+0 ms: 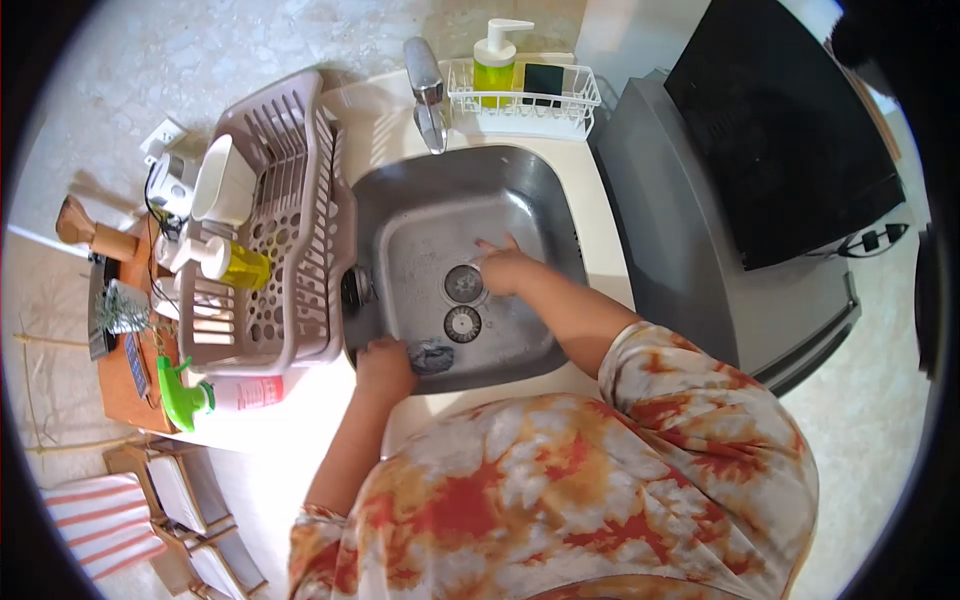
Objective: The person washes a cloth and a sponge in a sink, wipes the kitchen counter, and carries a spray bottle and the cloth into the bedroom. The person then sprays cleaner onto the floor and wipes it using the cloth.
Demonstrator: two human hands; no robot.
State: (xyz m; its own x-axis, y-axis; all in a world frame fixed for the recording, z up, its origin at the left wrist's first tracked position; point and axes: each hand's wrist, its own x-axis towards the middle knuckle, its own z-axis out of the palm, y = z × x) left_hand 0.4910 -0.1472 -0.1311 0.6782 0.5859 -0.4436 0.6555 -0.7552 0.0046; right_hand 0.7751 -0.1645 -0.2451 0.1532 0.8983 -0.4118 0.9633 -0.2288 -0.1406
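Note:
My left hand [385,368] rests on the front left rim of the grey metal sink [540,350], fingers loosely spread and holding nothing visible. Just right of it, a crumpled dark grey piece, perhaps a scrubber or a bag [432,357], lies in the sink. My right hand [503,268] is over the sink floor with some fingers stretched apart, beside the round drain [463,285]. In front of that drain sits a round metal strainer [462,324]. A dark round stopper-like part [357,286] is at the sink's left wall.
A faucet [427,95] stands behind the sink, beside a white wire caddy [575,103] with a soap pump [493,65]. On the left are a dish rack [335,225] holding containers and a green-topped spray bottle [183,395]. A dark appliance [785,130] is at right.

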